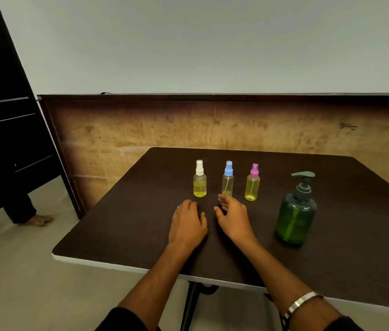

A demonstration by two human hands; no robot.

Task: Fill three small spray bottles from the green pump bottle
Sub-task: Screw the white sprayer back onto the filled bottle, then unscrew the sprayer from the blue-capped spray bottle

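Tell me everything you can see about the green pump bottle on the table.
The green pump bottle is a round, squat bottle of see-through green plastic, with a dark grey-green pump head whose nozzle points left. A dip tube shows through the wall. It looks mostly full of liquid, though the tint makes the level hard to judge. It stands upright on the dark table, to the right of both hands and nearer the camera than the three small bottles. Nothing touches it but the table.

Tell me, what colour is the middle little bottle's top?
Blue spray top, seen from the head view.
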